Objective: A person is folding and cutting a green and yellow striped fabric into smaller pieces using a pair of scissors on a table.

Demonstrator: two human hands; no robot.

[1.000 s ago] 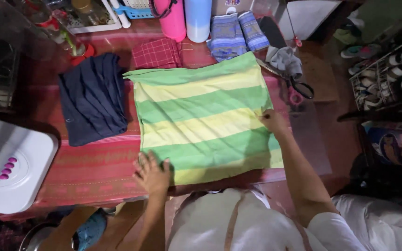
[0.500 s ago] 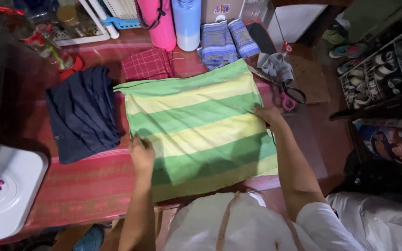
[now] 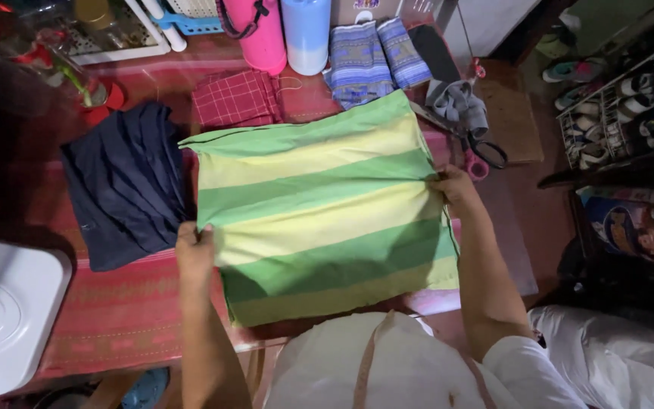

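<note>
The left hand (image 3: 194, 250) pinches the left edge of the green-and-yellow striped cloth (image 3: 319, 204) and the right hand (image 3: 454, 188) grips its right edge, the one cloth lying flat between them on the red-covered bench (image 3: 115, 310). Open bench lies below the left hand; a folded navy garment (image 3: 123, 193) crowds just beside it. Beyond the right hand lie one pair of scissors (image 3: 472, 155) and two rolled blue cloths (image 3: 376, 57).

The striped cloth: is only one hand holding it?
No: the left hand grips the left edge of the striped cloth and the right hand grips its right edge.
</note>
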